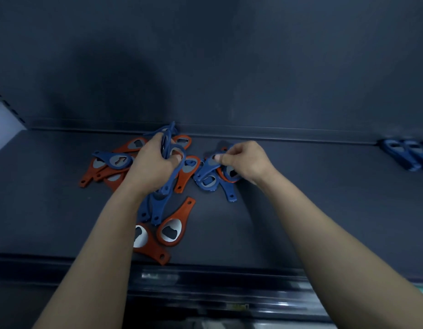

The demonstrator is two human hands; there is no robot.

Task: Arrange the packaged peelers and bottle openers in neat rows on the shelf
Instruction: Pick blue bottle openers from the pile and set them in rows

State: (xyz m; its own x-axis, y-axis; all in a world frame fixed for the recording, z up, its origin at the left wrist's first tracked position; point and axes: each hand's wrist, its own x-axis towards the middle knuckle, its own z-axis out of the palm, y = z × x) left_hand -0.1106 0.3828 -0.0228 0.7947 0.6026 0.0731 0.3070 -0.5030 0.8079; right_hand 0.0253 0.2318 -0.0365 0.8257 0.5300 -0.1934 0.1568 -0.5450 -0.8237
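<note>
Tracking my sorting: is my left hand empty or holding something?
Holding. The left hand grips a bunch of blue bottle openers, with its fingers curled round them above the shelf.

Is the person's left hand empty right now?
No, the left hand grips a bunch of blue bottle openers over the shelf.

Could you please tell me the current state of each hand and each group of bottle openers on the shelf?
left hand: grips a bunch of blue openers.
right hand: pinches a single blue opener in the pile.
orange openers: scattered loose on the shelf, some overlapping.
blue row: lined up side by side, far right.
</note>
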